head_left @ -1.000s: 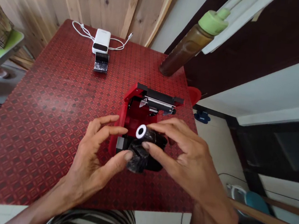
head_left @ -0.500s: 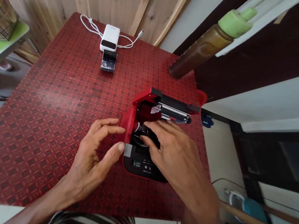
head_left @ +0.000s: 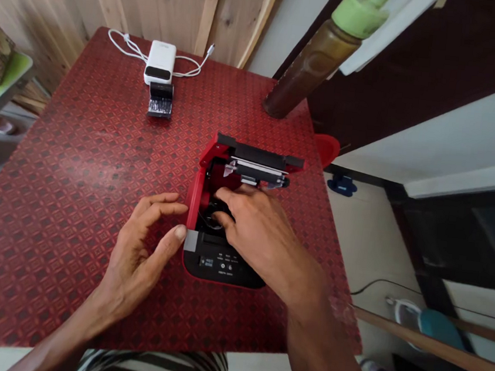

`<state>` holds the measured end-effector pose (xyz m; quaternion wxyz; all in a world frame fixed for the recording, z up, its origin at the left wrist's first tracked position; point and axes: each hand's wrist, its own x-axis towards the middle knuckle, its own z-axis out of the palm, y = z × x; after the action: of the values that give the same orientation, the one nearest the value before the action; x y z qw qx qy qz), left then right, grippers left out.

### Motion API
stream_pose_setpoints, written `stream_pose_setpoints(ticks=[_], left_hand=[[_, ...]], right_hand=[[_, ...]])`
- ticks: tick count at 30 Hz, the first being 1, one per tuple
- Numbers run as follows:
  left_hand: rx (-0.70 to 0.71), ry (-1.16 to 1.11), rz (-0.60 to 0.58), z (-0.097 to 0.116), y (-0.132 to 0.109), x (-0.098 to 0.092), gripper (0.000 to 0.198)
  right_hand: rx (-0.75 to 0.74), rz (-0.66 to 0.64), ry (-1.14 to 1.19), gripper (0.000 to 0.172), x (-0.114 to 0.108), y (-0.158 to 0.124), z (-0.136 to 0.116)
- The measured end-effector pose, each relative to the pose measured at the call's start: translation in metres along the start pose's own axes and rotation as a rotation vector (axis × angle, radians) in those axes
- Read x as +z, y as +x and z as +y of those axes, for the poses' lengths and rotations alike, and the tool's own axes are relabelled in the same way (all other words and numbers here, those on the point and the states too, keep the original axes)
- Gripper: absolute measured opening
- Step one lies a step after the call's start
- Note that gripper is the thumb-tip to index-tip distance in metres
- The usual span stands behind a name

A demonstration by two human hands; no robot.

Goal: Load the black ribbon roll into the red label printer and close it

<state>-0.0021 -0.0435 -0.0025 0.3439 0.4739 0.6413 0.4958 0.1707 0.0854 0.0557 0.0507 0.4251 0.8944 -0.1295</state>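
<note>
A red and black machine point(head_left: 225, 266) that looks like a small label printer stands on the table, its hinged lid point(head_left: 259, 157) raised. My right hand point(head_left: 256, 222) reaches down into the open compartment, with thumb and fingers around a shiny black roll point(head_left: 215, 220). Most of that roll is hidden by the hand and the compartment wall. My left hand point(head_left: 146, 246) is open at the machine's left side, fingers spread and curved. Its thumb tip is beside the grey patch on the front left corner; whether it touches cannot be made out.
A white power bank point(head_left: 160, 61) with a white cable lies at the back left, a black strip piece point(head_left: 161, 101) in front of it. A tall brown bottle point(head_left: 309, 62) with a green cap stands at the back right. The red patterned table point(head_left: 74, 191) ends close to my right forearm.
My right hand has gone deeper into the compartment with the black roll, which shows less now. The left hand stays open beside the machine. The whole view has shifted somewhat.
</note>
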Motion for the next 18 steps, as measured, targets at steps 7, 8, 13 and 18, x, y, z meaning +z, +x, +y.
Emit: stream_pose_setpoints(ticks=[7,8,13,18], left_hand=[[0.000,0.000,0.003,-0.002,0.001,0.000,0.024],[-0.005,-0.003,0.005,-0.002,0.001,-0.001,0.024],[-0.061,-0.027,0.003,0.002,0.006,-0.002,0.035],[-0.024,-0.081,0.036,0.016,0.042,0.001,0.055]], right_hand=[[-0.144,0.230,0.308,0.047,0.001,-0.030,0.014],[-0.177,0.252,0.353,0.047,-0.001,-0.038,0.015],[-0.257,0.291,0.462,0.029,-0.003,-0.066,0.019],[-0.298,0.434,0.478,0.012,0.009,-0.069,0.020]])
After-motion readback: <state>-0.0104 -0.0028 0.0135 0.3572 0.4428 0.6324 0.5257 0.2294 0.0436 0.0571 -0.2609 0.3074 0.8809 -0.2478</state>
